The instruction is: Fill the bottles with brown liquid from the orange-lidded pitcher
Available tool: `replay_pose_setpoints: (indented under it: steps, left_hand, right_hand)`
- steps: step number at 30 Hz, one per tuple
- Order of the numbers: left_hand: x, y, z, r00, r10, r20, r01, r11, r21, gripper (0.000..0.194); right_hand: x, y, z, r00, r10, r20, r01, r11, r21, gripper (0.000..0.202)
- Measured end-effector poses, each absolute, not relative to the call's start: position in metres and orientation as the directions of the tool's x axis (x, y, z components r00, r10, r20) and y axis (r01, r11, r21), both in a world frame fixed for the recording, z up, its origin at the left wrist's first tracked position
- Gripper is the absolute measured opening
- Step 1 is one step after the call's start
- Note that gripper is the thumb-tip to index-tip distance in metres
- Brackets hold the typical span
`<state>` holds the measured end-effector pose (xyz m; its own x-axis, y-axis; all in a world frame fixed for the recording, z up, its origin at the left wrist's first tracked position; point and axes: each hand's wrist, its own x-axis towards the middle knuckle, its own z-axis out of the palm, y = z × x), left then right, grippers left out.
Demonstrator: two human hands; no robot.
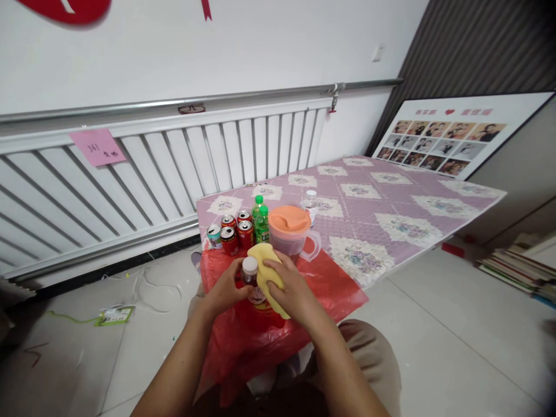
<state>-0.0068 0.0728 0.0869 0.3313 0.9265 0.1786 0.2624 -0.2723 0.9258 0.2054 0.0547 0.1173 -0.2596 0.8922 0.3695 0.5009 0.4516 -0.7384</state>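
Note:
A dark bottle with a pale pinkish cap (249, 266) stands near the front of the red plastic sheet (332, 284). My left hand (226, 289) is wrapped round the bottle's left side, below the cap. In my right hand (293, 286) is a yellow sponge (264, 266), pressed against the bottle's right side. Just behind my hands is a clear plastic pitcher with an orange lid (289, 220). The lower part of the bottle is partly hidden by the sponge and my fingers.
Several drink cans (229, 237) stand at the left, beside two green-capped bottles (262, 223). A white-capped clear bottle (311, 202) is behind the pitcher. Purple patterned cloth (347, 211) covers the table. A radiator (152, 168) lines the wall; a power strip (115, 315) lies on the floor.

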Motion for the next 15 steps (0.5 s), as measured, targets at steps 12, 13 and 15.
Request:
replay_pose_setpoints:
  steps: [12,13,15]
  left_hand:
    - [0.004,0.065,0.086,0.221,0.962,0.158,0.300,-0.221,0.928,0.068]
    - [0.006,0.064,0.086,0.192,0.968,0.162,0.311,-0.217,0.925,0.069]
    - [0.010,0.063,0.085,0.164,0.972,0.171,0.315,-0.216,0.924,0.066]
  right_hand:
    - [0.215,0.052,0.076,-0.171,0.970,0.171,0.516,0.236,-0.824,0.048]
    - [0.214,0.052,0.077,-0.158,0.971,0.178,0.517,0.235,-0.823,0.048]
    - [0.213,0.052,0.084,-0.140,0.967,0.211,0.515,0.253,-0.819,0.048]
